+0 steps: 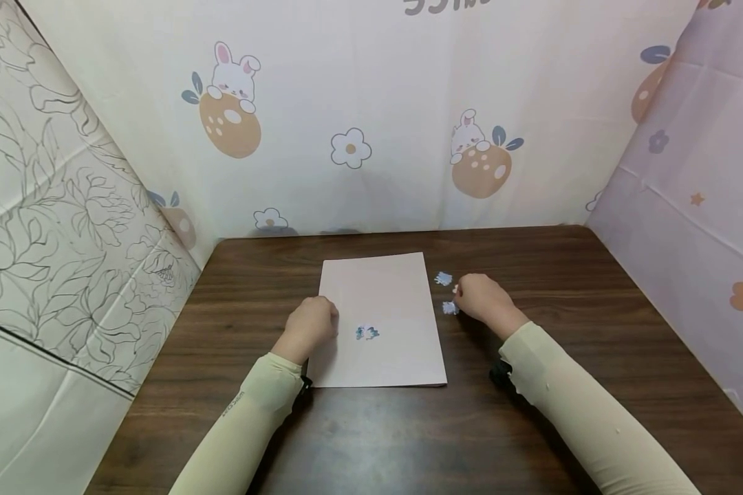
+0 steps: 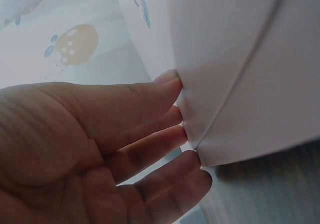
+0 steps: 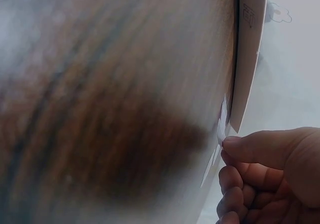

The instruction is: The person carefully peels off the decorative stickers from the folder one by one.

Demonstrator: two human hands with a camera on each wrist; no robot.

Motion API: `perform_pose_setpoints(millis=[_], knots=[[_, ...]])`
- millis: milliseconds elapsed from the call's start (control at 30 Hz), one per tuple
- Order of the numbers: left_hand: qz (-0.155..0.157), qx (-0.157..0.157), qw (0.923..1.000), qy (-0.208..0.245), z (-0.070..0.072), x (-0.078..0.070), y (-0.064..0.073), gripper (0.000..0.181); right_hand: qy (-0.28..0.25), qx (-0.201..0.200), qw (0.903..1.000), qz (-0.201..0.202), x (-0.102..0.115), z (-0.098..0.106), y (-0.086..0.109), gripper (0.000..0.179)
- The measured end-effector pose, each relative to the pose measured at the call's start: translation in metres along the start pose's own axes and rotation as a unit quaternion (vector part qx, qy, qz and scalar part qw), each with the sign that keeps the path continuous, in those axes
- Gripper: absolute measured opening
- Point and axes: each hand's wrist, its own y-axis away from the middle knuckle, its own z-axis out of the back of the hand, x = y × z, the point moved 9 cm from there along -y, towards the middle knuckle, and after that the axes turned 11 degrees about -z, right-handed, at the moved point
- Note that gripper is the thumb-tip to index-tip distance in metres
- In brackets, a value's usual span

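Note:
A white rectangular sheet or pad (image 1: pixel 378 289) lies on the table, bearing two small blue-and-white paper pieces (image 1: pixel 367 333) side by side. My left hand (image 1: pixel 312 323) rests at its left edge. In the left wrist view the left hand (image 2: pixel 125 139) touches the white surface with its fingertips, its fingers fairly straight. To the right of the pad, my right hand (image 1: pixel 486 300) pinches a small pale paper piece (image 3: pixel 221 121) between thumb and index finger. Close to that hand lie a light-blue cutout (image 1: pixel 443 278) and another light-blue cutout (image 1: pixel 450 308), apart from the pad.
The dark wood-grain table (image 1: pixel 532 268) extends around the pad on all sides. Behind it hangs a pale curtain (image 1: pixel 402 185) with rabbit and flower prints. A floral line-drawn cloth (image 1: pixel 68 179) covers the left side. Dark wrist bands (image 1: pixel 501 372) show under the sleeves.

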Motion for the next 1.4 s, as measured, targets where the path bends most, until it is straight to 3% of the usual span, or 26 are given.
perform_pose_setpoints(millis=[700, 1000, 1400], knots=[[0.003, -0.001, 1.0, 0.001, -0.003, 0.002, 0.001, 0.035, 0.001, 0.004, 1.0, -0.004, -0.004, 0.003, 0.005, 0.041], [-0.005, -0.004, 0.9999, -0.009, -0.002, 0.0, 0.0, 0.035, -0.016, -0.009, 0.9997, 0.014, 0.002, 0.003, 0.008, 0.042], [-0.006, -0.005, 0.9999, -0.009, 0.002, -0.002, 0.002, 0.032, -0.027, -0.015, 0.9995, 0.009, 0.012, 0.004, 0.012, 0.038]])
